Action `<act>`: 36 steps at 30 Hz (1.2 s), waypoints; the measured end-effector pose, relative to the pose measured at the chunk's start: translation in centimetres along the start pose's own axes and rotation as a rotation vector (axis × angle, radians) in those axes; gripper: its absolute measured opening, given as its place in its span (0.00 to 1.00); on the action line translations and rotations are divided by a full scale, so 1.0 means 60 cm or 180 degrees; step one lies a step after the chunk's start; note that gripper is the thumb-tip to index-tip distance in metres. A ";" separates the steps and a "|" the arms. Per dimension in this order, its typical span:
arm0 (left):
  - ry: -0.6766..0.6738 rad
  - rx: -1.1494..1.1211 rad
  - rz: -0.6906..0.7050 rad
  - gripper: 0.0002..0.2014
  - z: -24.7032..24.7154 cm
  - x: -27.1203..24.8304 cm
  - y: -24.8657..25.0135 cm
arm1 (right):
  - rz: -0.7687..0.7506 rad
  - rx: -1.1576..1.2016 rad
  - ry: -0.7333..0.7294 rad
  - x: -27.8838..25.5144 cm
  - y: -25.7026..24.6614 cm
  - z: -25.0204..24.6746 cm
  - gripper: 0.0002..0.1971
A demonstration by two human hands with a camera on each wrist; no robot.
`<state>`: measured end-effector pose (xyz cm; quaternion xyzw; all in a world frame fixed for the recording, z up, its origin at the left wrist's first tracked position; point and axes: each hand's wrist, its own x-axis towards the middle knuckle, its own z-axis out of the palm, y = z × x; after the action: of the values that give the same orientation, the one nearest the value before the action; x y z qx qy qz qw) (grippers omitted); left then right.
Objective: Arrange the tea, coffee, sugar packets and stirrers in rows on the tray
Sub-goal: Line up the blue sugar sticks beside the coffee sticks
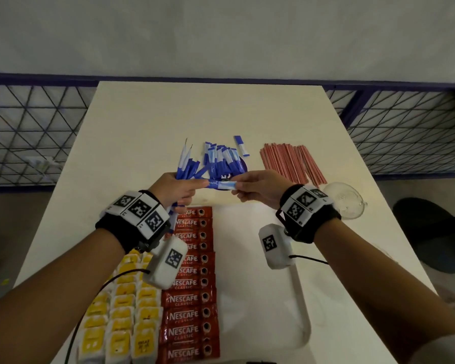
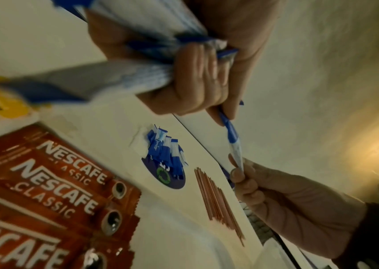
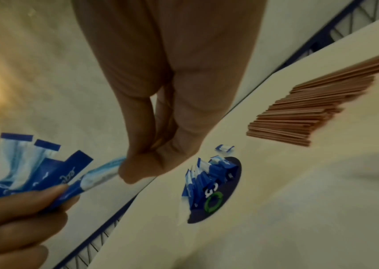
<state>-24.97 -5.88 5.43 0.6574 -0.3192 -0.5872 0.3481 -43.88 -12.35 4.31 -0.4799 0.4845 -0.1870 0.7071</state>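
My left hand grips a fanned bundle of blue-and-white sugar sticks above the table. My right hand pinches one end of a single sugar stick; its other end lies at the left hand's fingertips. The left wrist view shows that stick stretched between both hands. A loose pile of sugar sticks lies behind the hands, with red stirrers to its right. On the white tray, a column of red Nescafe coffee packets sits beside yellow tea bags.
A clear glass bowl stands on the table right of my right wrist. A round blue sticker lies under the sugar pile. Wire-mesh railings flank the table, and a black stool stands to the right.
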 end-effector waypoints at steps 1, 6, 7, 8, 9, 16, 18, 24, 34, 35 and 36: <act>-0.0037 0.0071 -0.0021 0.16 0.003 -0.001 -0.005 | 0.0054 0.0039 0.0034 -0.003 0.008 -0.001 0.06; -0.0124 0.0416 -0.0037 0.11 0.008 0.000 -0.023 | 0.0293 0.0071 0.0422 -0.013 0.049 -0.016 0.05; -0.0122 0.0439 -0.0023 0.10 0.006 0.001 -0.026 | 0.0362 0.0047 0.0514 -0.013 0.056 -0.021 0.05; -0.0133 0.0450 -0.0012 0.09 0.003 0.001 -0.028 | 0.0449 0.0008 0.0595 -0.014 0.063 -0.025 0.04; -0.0149 0.0451 0.0000 0.09 0.000 0.002 -0.030 | 0.0533 -0.0030 0.0659 -0.013 0.070 -0.029 0.05; -0.0211 0.0548 0.0112 0.11 -0.011 0.004 -0.036 | 0.0959 -0.0270 0.1028 0.013 0.091 -0.030 0.03; -0.0217 0.0523 0.0111 0.11 -0.015 0.005 -0.038 | 0.1051 -0.0316 0.1069 0.022 0.088 -0.024 0.02; -0.0217 0.0433 0.0040 0.10 -0.028 0.010 -0.044 | 0.1237 -0.0638 0.1258 0.042 0.088 -0.009 0.08; -0.0220 0.0457 -0.0013 0.10 -0.033 0.013 -0.050 | 0.1241 -0.0867 0.1325 0.044 0.094 -0.010 0.07; -0.0221 0.0456 -0.0012 0.10 -0.033 0.012 -0.050 | 0.1227 -0.0856 0.1319 0.044 0.095 -0.010 0.07; -0.0217 0.0449 -0.0013 0.10 -0.032 0.012 -0.049 | 0.1215 -0.0838 0.1304 0.044 0.095 -0.011 0.07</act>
<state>-22.94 -4.70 2.68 0.6606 -0.3701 -0.5859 0.2887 -44.36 -11.93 -1.97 -0.4200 0.7184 -0.0793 0.5488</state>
